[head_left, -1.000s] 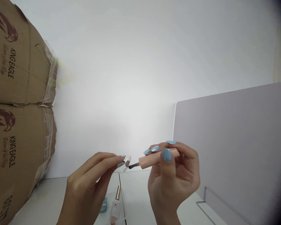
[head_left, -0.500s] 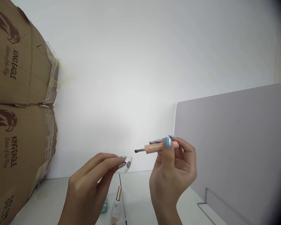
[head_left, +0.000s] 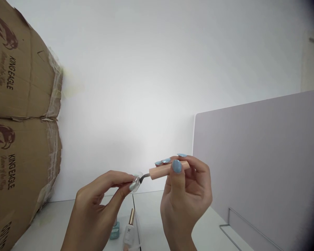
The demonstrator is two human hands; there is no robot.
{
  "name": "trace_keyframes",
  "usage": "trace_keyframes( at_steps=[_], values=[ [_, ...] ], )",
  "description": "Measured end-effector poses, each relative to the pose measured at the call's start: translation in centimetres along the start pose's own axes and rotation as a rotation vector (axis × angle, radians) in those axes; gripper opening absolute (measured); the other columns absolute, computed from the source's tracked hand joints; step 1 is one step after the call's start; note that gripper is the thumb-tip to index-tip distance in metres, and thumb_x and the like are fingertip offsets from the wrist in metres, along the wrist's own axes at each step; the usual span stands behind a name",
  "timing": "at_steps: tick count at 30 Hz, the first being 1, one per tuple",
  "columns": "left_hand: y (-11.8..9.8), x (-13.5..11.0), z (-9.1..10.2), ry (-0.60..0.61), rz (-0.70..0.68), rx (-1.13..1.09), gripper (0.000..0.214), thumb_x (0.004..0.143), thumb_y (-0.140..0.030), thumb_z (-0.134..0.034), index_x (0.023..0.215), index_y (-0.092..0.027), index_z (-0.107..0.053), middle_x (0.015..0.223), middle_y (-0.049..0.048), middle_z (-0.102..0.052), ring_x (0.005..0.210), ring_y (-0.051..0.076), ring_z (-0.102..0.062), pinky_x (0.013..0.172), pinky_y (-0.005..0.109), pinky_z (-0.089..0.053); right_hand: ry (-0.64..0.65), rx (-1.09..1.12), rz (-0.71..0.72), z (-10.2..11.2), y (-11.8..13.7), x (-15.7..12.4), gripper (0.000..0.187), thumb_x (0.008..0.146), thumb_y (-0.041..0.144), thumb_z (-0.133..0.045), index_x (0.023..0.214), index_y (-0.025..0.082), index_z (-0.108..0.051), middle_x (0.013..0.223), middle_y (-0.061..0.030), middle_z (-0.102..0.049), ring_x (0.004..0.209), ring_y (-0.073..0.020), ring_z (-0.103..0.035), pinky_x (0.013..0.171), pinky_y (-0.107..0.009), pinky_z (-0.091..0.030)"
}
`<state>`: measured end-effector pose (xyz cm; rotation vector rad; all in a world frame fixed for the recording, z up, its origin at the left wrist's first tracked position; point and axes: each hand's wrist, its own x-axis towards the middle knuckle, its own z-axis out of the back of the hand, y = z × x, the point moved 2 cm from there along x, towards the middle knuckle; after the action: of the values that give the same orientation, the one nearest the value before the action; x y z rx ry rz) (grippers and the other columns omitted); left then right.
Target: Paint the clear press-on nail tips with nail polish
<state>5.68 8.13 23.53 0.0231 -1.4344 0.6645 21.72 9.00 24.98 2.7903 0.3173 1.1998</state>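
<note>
My left hand pinches a small clear, rounded piece between thumb and fingertips. It looks like transparent plastic with a greyish patch; its exact kind I cannot make out. My right hand is closed around the peach handle of a nail polish brush, held nearly level with the tip to the left. The brush's dark bristles are bent against the clear piece. Below, on the white surface, a white nail polish bottle with a gold cap lies beside a teal bottle, which my left wrist partly hides.
Two stacked cardboard boxes with printed eagle logos fill the left side. A grey-white panel stands at the right, with a bent metal wire frame at its foot. A white wall rises behind the hands.
My right hand has moved left with the brush, and the bristles, which were apart from the clear piece, now touch it. My left hand has turned the piece slightly.
</note>
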Motion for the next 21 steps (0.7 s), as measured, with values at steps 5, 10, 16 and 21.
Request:
trace_keyframes(
  at_steps=[5, 10, 16, 21],
  values=[
    [0.6, -0.1, 0.2, 0.037, 0.125, -0.076, 0.014, 0.090, -0.039, -0.077, 0.084, -0.027, -0.083, 0.082, 0.0008, -0.083, 0.073, 0.017, -0.079, 0.064, 0.016, -0.064, -0.135, -0.048, -0.067, 0.4, -0.4, 0.2, 0.028, 0.081, 0.039, -0.090, 0.092, 0.022, -0.071, 0.078, 0.0051, -0.075, 0.068, -0.0132, -0.079, 0.068, -0.029, -0.068],
    [0.9, 0.5, 0.0, 0.076, 0.238, -0.195, 0.021, 0.088, -0.045, -0.081, 0.092, -0.025, -0.087, 0.082, 0.0047, -0.083, 0.073, 0.019, -0.079, 0.065, 0.019, -0.065, -0.021, 0.084, 0.009, 0.2, -0.1, 0.5, 0.020, 0.083, 0.035, -0.089, 0.088, 0.023, -0.073, 0.071, 0.0071, -0.073, 0.062, -0.0095, -0.075, 0.062, -0.024, -0.068],
    [0.1, 0.8, -0.6, 0.032, 0.302, -0.294, 0.023, 0.083, -0.048, -0.084, 0.085, -0.025, -0.086, 0.075, 0.0042, -0.080, 0.068, 0.018, -0.075, 0.059, 0.019, -0.061, 0.126, 0.162, -0.002, -0.5, 0.2, 0.0, 0.012, 0.086, 0.029, -0.086, 0.091, 0.026, -0.076, 0.073, 0.0060, -0.077, 0.062, -0.0095, -0.076, 0.060, -0.022, -0.068],
    [-0.1, 0.2, -0.5, 0.035, 0.329, -0.285, 0.027, 0.081, -0.050, -0.085, 0.076, -0.024, -0.083, 0.069, 0.0036, -0.078, 0.063, 0.016, -0.071, 0.054, 0.017, -0.057, -0.005, 0.073, -0.080, -0.2, 0.0, -0.1, 0.021, 0.084, 0.035, -0.088, 0.089, 0.024, -0.072, 0.071, 0.0064, -0.076, 0.064, -0.0134, -0.080, 0.064, -0.028, -0.070]
  ],
)
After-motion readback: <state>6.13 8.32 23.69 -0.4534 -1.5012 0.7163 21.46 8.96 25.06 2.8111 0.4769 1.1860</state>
